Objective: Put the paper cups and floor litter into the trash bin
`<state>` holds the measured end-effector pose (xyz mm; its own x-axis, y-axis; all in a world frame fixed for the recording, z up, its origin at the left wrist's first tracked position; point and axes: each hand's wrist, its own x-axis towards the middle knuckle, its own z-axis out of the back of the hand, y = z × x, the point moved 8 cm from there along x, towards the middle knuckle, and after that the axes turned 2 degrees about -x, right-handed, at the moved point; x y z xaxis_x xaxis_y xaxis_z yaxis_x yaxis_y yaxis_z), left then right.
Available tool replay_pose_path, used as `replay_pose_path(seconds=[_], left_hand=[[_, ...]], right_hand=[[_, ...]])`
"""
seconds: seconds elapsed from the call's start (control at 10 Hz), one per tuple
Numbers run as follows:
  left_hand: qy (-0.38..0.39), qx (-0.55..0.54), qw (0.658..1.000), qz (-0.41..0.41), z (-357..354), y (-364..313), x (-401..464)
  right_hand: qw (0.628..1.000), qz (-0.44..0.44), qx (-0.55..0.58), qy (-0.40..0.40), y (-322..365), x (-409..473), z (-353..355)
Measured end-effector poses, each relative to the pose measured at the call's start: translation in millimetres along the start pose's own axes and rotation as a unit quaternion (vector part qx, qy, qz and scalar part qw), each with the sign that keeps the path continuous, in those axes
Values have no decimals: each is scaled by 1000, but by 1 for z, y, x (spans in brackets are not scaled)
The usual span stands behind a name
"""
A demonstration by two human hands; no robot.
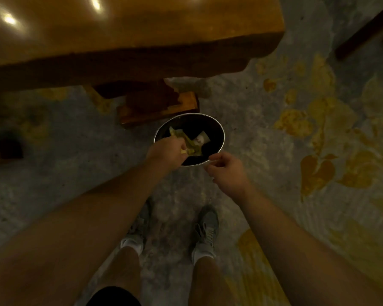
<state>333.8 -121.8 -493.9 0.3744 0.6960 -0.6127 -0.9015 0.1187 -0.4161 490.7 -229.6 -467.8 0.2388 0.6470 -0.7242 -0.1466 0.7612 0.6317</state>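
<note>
Bare forearms, black shorts [113, 297], white socks [132, 244], grey laced sneakers [206, 226].

1. There is one view only, from a camera worn on the person's head, so no part of the scene is shared between views.
2. It looks steeply down past both forearms to the shoes [205, 228] and the floor [263, 133].
3. The wide lens bends the edges; the table [124, 36] fills the top of the frame.
4. The trash bin [222, 131] sits near frame centre, at arm's reach below the camera.
</note>
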Motion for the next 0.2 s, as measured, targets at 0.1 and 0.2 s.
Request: replay_pose_path(seconds=[0.1,0.2], left_hand=[[-8,2,1000,-2,1,3,-12],[-38,-7,999,-8,20,2,-39]], right_hand=[[1000,17,-6,0,5,-7,1],[998,55,-41,-1,24,-32,10]])
